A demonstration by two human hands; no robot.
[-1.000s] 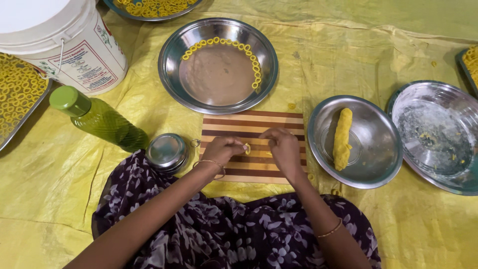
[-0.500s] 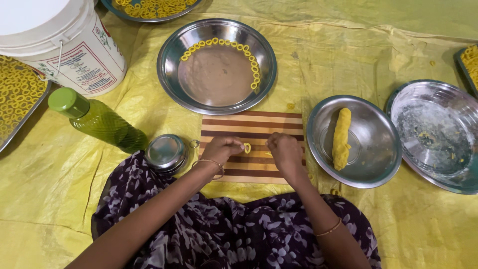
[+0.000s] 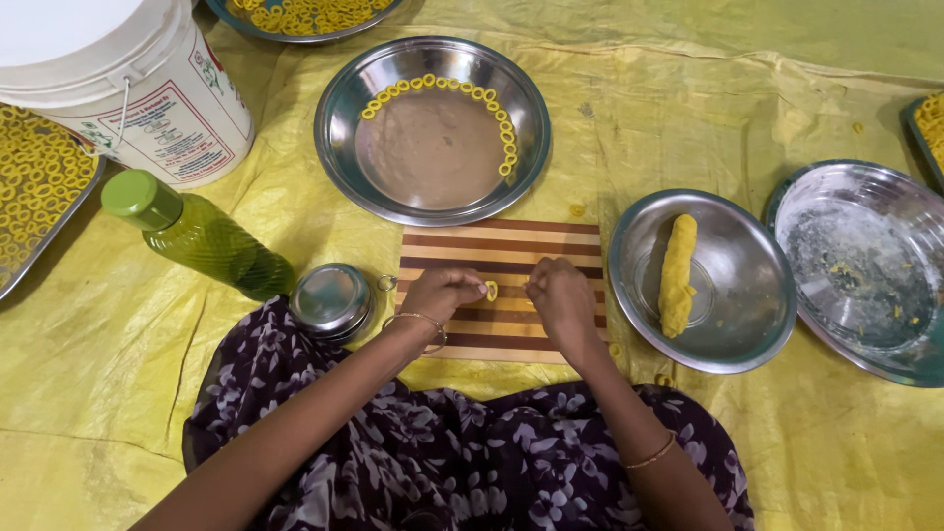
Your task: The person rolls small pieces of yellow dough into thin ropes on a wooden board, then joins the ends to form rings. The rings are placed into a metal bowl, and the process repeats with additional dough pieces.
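My left hand rests on a striped wooden board and pinches a small yellow dough ring at its fingertips. My right hand lies beside it on the board, fingers curled, a short gap from the ring. Beyond the board stands a steel bowl with a curved row of yellow dough rings along its far and right rim. To the right, a steel plate holds a yellow dough roll.
A green bottle lies at the left beside a small steel lid. A white bucket stands at the far left. Trays of rings sit at the left edge and top. An empty steel plate is at the right.
My hands have barely moved; the left fingers have drawn the dough ring slightly away from the right hand, opening a small gap between them.
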